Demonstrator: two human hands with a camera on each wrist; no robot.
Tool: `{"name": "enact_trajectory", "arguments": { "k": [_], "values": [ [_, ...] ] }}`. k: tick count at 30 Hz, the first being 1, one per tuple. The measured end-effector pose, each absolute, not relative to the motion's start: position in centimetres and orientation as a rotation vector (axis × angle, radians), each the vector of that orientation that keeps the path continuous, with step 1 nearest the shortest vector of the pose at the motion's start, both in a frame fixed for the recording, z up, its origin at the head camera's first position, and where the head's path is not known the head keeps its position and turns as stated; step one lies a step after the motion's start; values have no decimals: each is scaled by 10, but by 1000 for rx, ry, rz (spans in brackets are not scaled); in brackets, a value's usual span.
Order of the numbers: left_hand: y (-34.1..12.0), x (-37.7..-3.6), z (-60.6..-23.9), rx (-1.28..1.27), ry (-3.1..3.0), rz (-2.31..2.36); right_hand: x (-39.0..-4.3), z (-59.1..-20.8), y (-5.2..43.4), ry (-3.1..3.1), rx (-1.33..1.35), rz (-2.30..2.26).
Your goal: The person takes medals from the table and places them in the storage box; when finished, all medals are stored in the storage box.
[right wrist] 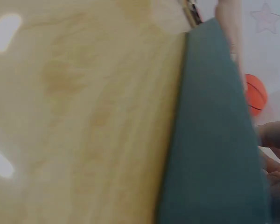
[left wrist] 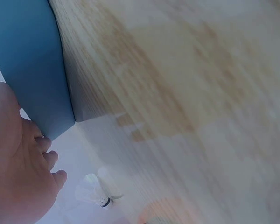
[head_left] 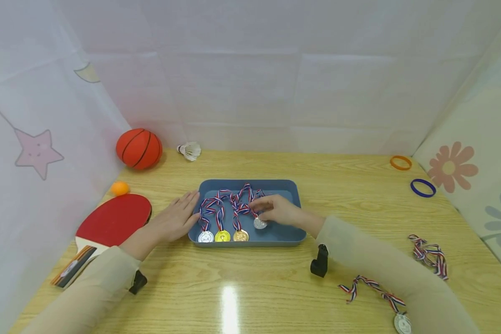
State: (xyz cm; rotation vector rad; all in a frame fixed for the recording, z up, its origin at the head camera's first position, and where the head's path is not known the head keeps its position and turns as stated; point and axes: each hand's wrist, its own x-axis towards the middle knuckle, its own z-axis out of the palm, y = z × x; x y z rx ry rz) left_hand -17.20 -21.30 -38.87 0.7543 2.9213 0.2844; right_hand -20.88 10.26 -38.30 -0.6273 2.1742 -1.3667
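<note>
A blue-grey tray stands on the table with medals on striped ribbons inside it. Along its front lie a silver medal, a gold medal and a bronze medal. My left hand rests against the tray's left side, fingers extended; the left wrist view shows the palm beside the tray wall. Inside the tray, my right hand pinches the ribbon of another silver medal just above its disc. In the right wrist view the tray wall hides most of the right hand's fingers.
On the left are a red table tennis bat, an orange ball, a basketball and a shuttlecock. On the right lie an orange wristband, a blue wristband, a bunched ribbon and a silver medal.
</note>
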Motion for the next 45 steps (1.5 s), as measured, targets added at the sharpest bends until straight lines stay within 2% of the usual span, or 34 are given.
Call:
{"name": "enact_trajectory", "arguments": {
  "k": [9, 32, 39, 45],
  "values": [
    [-213, -173, -389, 747, 2916, 282, -198, -399, 101, 2286, -870, -1226],
    [-213, -172, -388, 767, 2916, 282, -191, -403, 96, 2385, -894, -1052],
    [-213, -173, -388, 771, 2923, 280, -191, -394, 107, 2339, -929, -1106],
    [-214, -173, -390, 755, 2923, 284, -193, -371, 136, 2336, -948, -1237]
  ]
}}
